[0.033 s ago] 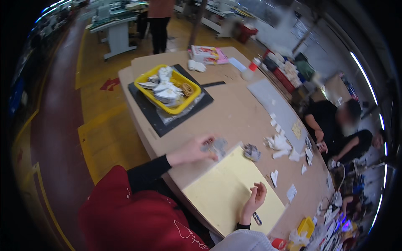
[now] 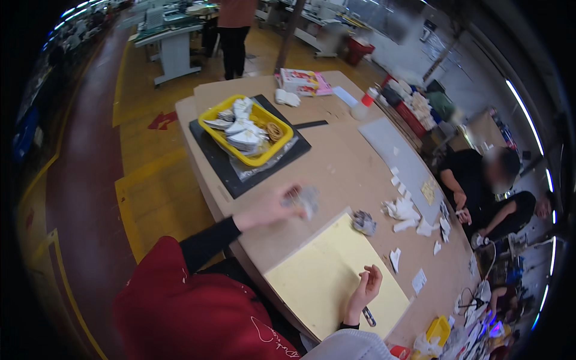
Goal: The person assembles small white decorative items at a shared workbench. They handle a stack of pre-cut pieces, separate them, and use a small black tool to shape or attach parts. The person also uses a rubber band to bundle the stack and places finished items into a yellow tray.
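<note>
My left hand [image 2: 270, 208], in a black sleeve, reaches out over the brown table [image 2: 336, 168] and holds a small grey-white piece [image 2: 307, 198]; the piece is blurred. My right hand [image 2: 365, 289] rests on a pale yellow sheet [image 2: 324, 279] near the table's front edge, fingers loosely curled with nothing visible in them. A small dark tool [image 2: 369, 316] lies on the sheet just below that hand. A crumpled grey piece [image 2: 363, 222] sits at the sheet's far corner, right of my left hand.
A yellow tray [image 2: 271, 157] of white pieces stands on a black mat [image 2: 222, 168] at the far left. White scraps [image 2: 403, 211], a grey sheet [image 2: 399, 157], a red-capped bottle [image 2: 363, 107] and a pink box [image 2: 303, 81] lie beyond. Two people [image 2: 480, 180] sit at right; another person [image 2: 234, 30] stands behind.
</note>
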The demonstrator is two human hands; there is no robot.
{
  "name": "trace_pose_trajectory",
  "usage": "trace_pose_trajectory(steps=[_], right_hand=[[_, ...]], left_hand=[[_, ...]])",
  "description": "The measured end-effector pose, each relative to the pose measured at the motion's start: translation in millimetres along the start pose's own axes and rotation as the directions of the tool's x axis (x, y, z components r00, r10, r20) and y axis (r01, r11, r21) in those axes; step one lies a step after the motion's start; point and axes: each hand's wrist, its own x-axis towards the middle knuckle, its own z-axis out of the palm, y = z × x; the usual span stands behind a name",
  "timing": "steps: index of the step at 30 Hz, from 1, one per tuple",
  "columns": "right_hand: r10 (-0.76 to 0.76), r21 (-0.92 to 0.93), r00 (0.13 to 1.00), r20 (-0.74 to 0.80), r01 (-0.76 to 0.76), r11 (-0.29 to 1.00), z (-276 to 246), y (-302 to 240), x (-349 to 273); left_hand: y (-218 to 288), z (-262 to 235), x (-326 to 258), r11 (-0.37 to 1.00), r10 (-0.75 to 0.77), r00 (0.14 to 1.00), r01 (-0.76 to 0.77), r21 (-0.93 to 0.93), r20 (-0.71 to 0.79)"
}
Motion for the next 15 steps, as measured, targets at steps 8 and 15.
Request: trace_pose_trajectory(steps=[8,15], right_hand=[[-0.218,-0.192,0.973,0.073,0.228,0.954,3.9,-1.3,5.3],[-0.323,-0.289,0.944,0.068,0.329,0.899,-2.4,15.1,12.0]], left_hand=[[-24.1,-179.7,70.6,0.996,0.009,0.738,0.05,0.069,-0.675],[-132.1,-243.7,97.0,0.44,-0.336,0.765,0.644,0.626,-0.55]])
